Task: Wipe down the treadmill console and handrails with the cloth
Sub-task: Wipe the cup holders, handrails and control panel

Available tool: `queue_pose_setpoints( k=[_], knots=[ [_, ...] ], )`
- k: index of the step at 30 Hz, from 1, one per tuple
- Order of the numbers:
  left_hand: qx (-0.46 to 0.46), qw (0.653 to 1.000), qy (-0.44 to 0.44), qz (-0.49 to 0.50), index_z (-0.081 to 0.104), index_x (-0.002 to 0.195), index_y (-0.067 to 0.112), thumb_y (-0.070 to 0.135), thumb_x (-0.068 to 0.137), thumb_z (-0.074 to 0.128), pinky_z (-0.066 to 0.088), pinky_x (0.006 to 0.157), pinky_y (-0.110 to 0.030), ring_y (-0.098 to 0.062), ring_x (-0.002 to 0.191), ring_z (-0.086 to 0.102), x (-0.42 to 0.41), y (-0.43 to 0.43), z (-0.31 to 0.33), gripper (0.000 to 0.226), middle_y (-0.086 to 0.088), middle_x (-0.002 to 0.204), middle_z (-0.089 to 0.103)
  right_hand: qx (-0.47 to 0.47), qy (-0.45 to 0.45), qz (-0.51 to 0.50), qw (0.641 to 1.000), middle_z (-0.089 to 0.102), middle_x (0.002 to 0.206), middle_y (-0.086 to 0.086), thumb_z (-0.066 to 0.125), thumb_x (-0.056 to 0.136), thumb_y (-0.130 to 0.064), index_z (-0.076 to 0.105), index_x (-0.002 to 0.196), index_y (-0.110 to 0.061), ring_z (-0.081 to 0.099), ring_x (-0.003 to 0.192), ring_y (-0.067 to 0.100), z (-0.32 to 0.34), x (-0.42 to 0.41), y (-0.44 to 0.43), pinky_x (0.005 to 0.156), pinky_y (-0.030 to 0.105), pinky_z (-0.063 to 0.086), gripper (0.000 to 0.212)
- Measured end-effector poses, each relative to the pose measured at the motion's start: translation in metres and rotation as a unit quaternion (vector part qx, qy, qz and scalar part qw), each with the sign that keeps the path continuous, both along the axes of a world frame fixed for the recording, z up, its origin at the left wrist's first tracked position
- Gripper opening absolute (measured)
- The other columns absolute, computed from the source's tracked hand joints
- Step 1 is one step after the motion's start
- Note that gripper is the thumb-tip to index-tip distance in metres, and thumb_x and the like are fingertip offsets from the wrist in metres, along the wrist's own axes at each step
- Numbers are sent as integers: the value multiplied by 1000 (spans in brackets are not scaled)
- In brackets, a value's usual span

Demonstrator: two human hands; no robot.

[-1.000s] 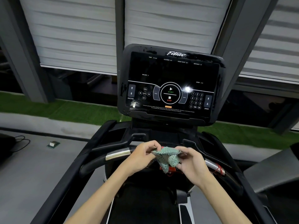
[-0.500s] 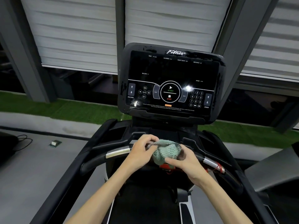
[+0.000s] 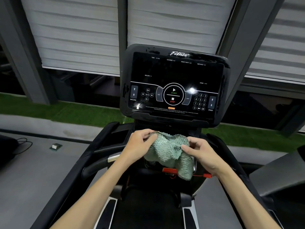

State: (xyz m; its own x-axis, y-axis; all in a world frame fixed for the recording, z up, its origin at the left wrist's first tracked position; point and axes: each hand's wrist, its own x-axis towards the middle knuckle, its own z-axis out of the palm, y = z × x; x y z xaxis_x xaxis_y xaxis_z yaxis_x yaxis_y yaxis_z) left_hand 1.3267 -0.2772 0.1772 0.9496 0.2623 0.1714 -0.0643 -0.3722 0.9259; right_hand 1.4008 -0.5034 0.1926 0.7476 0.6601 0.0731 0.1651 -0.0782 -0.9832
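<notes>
The left hand (image 3: pixel 139 145) pinches the cloth (image 3: pixel 168 152) at its upper left edge, thumb against curled fingers; the right hand (image 3: pixel 203 154) pinches the right edge likewise. The cloth (green, fluffy, mesh-edged) sags between them, its lower corner hanging over a red safety clip (image 3: pixel 170 170), below the dark console (image 3: pixel 175 75) and right of the left handrail (image 3: pixel 99 162).

Shaggy green cloth (image 3: pixel 171 152) with mesh backing, glossy black console (image 3: pixel 175 83), shiny metal handrail (image 3: pixel 113 157) sleeve.
</notes>
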Motion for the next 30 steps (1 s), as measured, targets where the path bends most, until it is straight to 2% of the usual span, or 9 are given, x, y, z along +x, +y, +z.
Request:
queue_pose_setpoints(
  k=[3, 7, 11, 13, 19, 22, 24, 27, 30],
  knots=[
    [53, 998, -43, 3, 70, 92, 26, 25, 97, 56, 47, 74, -18, 2, 82, 64, 0, -1, 14, 15, 13, 84, 71, 13, 5, -4, 1000, 58, 69, -5, 61, 90, -13, 66, 67, -19, 56, 70, 10, 7, 4, 1, 70, 21, 49, 24],
    [104, 992, -64, 14, 69, 95, 31, 30, 97, 55, 39, 60, -26, -7, 58, 48, 4, 4, 19, 14, 13, 65, 59, 54, 45, -46, 996, 66, 84, 1, 49, 99, -12, 61, 85, -13, 63, 85, 17, 13, 10, 6, 85, 36, 53, 18],
    [176, 979, -96, 24, 70, 102, 20, 27, 98, 55, 35, 97, -27, -7, 112, 48, 8, 5, 23, 16, 13, 115, 59, 19, -31, -91, 995, 54, 83, 7, 45, 102, -16, 58, 83, -17, 55, 85, 20, 19, 12, 10, 94, 42, 51, 23],
    [166, 980, -105, 30, 70, 107, 19, 26, 98, 55, 34, 103, -27, -5, 117, 45, 9, 6, 28, 18, 18, 116, 57, 19, -65, -116, 991, 43, 82, 9, 46, 101, -19, 53, 78, -15, 45, 81, 21, 26, 14, 11, 94, 46, 47, 24],
    [235, 953, -185, 43, 72, 101, 16, 24, 96, 59, 30, 99, -15, -7, 115, 44, 15, 7, 42, 17, 11, 121, 58, 64, -136, -175, 973, 50, 68, 3, 47, 101, -21, 55, 82, -12, 45, 64, 17, 53, 16, 18, 64, 24, 39, 22],
    [217, 952, -210, 54, 68, 93, 15, 21, 98, 55, 35, 77, -9, 1, 84, 50, 15, 6, 51, 15, 11, 89, 59, 67, -177, -183, 965, 36, 51, -10, 49, 100, -21, 57, 82, -15, 28, 45, 6, 60, 17, 19, 45, 16, 25, 20],
    [180, 969, -168, 8, 59, 85, 18, 24, 101, 49, 31, 56, -17, -5, 57, 41, 13, 6, 57, 20, 11, 63, 47, 66, -180, -184, 964, 31, 48, -12, 51, 98, -23, 57, 77, -18, 21, 42, 5, 62, 17, 18, 42, 16, 20, 22],
    [151, 985, -81, -35, 52, 78, 18, 34, 102, 44, 26, 54, -27, -10, 52, 32, 15, 8, 59, 30, 4, 59, 37, 56, -149, -152, 975, 35, 52, 2, 59, 93, -33, 59, 76, -20, 22, 45, 11, 63, 17, 15, 45, 21, 18, 21],
    [93, 994, -9, -64, 56, 76, 20, 45, 95, 53, 33, 59, -33, -19, 56, 38, 14, 13, 60, 31, 2, 62, 44, -2, -76, -42, 996, 61, 65, 5, 84, 70, -30, 64, 86, -17, 53, 54, 15, 65, 21, 6, 53, 21, 43, 29]
  ],
)
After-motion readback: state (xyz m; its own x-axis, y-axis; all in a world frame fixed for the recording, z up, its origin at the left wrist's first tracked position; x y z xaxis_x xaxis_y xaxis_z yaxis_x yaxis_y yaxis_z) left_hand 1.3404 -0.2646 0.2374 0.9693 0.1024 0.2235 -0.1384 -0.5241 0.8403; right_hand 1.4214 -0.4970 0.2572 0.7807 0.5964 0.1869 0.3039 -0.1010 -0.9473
